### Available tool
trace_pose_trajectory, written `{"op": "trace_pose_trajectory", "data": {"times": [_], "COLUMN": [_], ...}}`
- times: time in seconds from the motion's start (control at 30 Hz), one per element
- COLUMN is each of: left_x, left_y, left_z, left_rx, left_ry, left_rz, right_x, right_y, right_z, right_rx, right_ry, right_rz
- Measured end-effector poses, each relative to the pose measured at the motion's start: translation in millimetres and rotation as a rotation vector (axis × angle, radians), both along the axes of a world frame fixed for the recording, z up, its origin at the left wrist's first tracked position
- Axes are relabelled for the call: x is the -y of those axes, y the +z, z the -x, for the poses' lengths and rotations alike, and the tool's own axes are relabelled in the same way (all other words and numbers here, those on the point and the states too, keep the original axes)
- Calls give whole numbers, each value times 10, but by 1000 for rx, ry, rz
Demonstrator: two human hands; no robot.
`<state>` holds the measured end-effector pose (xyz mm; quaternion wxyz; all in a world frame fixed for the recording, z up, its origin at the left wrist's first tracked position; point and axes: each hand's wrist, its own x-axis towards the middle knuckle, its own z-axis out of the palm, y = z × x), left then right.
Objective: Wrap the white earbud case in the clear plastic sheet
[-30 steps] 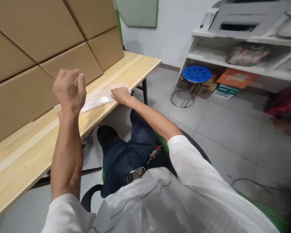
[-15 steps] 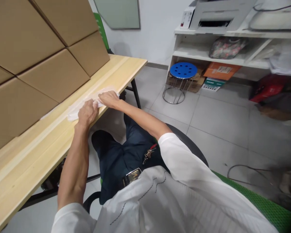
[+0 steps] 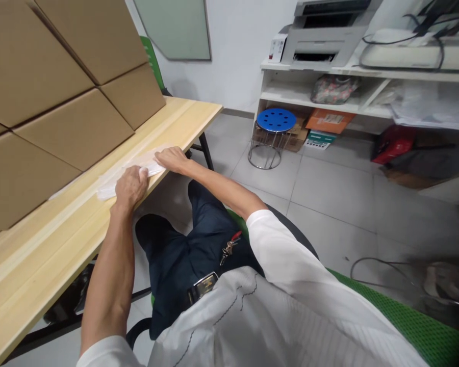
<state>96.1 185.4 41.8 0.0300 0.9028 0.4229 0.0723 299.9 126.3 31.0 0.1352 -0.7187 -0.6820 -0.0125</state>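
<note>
A thin white plastic bag (image 3: 107,188) lies flattened on the wooden table (image 3: 42,265), close to its near edge. My left hand (image 3: 131,185) is closed on the nearer part of the bag, thumb toward the right. Farther along the edge, my right hand (image 3: 172,159) grips the bag's other part with bent fingers. A bunched white strip of it shows between the two hands. My palms and some fingertips are hidden from above.
Stacked cardboard boxes (image 3: 72,127) line the table's far side. A blue stool (image 3: 276,120) stands on the floor to the right, before white shelves (image 3: 290,92) that carry a printer (image 3: 317,46). I sit on a green chair (image 3: 398,306).
The view has shifted, so the room appears lower and farther left. My hands stay on the bag, with a slightly wider gap between them.
</note>
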Motion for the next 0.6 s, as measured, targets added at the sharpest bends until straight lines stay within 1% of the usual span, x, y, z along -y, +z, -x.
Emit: {"op": "trace_pose_trajectory", "data": {"times": [0.2,0.33,0.4,0.43,0.5,0.53,0.6], "left_x": [41,64,42,23,-23,-46,-91], "left_y": [38,84,96,93,71,52,5], "left_z": [-17,-26,-15,-7,18,33,65], "left_rx": [-9,-29,-51,-61,-66,-58,-29], "left_ry": [14,33,22,18,8,-5,-55], "left_rz": [27,54,76,83,77,63,28], "right_x": [74,254,350,376,361,320,196], "right_y": [-31,-25,17,41,70,68,21], "right_z": [-286,-501,-508,-466,-293,-169,110], "right_rx": [-7,-56,-55,-46,-34,-37,-92], "right_ry": [-99,-197,-229,-228,-171,-105,86], "right_rz": [-5,-28,-84,-122,-198,-235,-284]}}
